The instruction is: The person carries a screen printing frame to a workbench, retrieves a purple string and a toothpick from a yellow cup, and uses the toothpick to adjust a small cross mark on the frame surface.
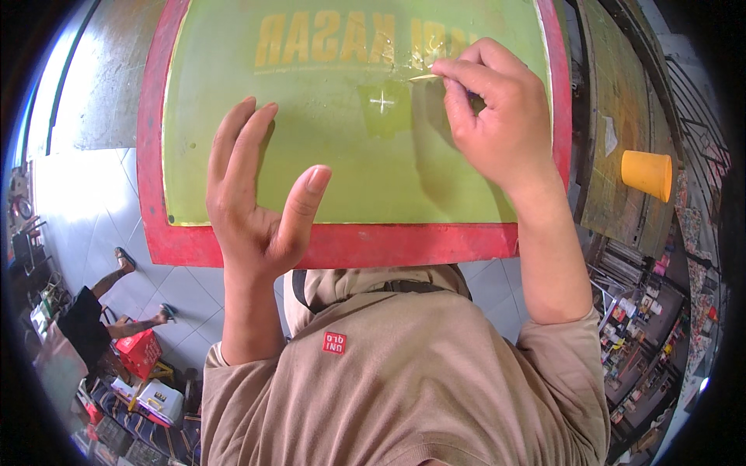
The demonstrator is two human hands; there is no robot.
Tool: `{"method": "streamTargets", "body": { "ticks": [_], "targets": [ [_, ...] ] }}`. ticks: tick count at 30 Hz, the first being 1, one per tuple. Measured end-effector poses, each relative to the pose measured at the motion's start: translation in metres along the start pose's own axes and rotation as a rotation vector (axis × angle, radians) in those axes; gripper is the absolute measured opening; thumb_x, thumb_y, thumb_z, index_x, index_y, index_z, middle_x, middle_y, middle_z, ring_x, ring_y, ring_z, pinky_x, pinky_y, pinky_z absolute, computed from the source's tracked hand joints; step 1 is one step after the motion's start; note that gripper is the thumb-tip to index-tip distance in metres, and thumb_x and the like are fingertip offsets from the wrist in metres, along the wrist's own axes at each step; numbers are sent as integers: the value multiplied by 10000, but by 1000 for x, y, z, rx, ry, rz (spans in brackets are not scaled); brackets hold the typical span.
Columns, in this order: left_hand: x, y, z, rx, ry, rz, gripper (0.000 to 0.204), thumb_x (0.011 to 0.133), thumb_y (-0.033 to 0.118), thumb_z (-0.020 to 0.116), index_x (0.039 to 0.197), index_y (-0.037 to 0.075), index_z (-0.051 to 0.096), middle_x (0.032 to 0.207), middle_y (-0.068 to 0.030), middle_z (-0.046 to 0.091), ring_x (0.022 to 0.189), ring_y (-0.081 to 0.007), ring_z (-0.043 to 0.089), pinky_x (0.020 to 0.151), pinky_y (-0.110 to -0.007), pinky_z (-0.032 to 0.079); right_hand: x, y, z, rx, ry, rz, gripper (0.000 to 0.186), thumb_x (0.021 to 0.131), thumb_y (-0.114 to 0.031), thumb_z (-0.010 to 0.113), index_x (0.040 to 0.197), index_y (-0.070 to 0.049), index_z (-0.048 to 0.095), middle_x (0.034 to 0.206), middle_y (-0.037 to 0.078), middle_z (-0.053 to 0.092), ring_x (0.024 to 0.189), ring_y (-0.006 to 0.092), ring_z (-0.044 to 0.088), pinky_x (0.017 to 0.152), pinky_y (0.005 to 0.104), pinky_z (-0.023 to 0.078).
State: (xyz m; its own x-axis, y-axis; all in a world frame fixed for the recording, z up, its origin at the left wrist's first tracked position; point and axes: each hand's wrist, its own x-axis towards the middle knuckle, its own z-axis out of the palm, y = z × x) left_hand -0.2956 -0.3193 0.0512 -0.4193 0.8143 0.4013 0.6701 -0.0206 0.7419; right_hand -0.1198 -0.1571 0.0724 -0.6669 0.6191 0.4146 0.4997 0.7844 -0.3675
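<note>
A printing screen coated in green lies before me, inside a red frame. Mirrored yellowish lettering shows across its far part, with wet-looking shine near the right end. My right hand pinches a thin, pale pointed stick between thumb and fingers. The stick's tip is at the coating, just below the lettering and above right of a small white cross mark. Over the left part of the screen is my left hand, fingers stretched and thumb apart, holding nothing. Its wrist is above the frame's near edge.
A worn wooden table on the right carries a yellow plastic cup. Cluttered shelves stand at the lower right. On the left, another person's legs stretch over the tiled floor beside a red box.
</note>
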Motion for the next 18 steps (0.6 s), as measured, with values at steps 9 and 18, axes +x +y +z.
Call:
{"method": "streamTargets", "body": {
  "ticks": [9,18],
  "targets": [
    [0,-1,0,-10,-3,-29,541,754,264,705,1131,-97,560,1200,-284,507,1065,-358,564,892,-402,469,4,-4,-2,-26,-39,-2,147,682,-46,602,796,-76,689,750,79,549,734,268,570,599,383,469],
    [-1,-2,0,-17,-6,-39,549,763,278,701,1140,-92,554,1205,-282,502,1065,-354,561,883,-394,474,3,-7,-1,-13,-49,-10,142,685,-44,600,796,-69,684,760,77,555,742,264,578,608,387,478]
  ]
}}
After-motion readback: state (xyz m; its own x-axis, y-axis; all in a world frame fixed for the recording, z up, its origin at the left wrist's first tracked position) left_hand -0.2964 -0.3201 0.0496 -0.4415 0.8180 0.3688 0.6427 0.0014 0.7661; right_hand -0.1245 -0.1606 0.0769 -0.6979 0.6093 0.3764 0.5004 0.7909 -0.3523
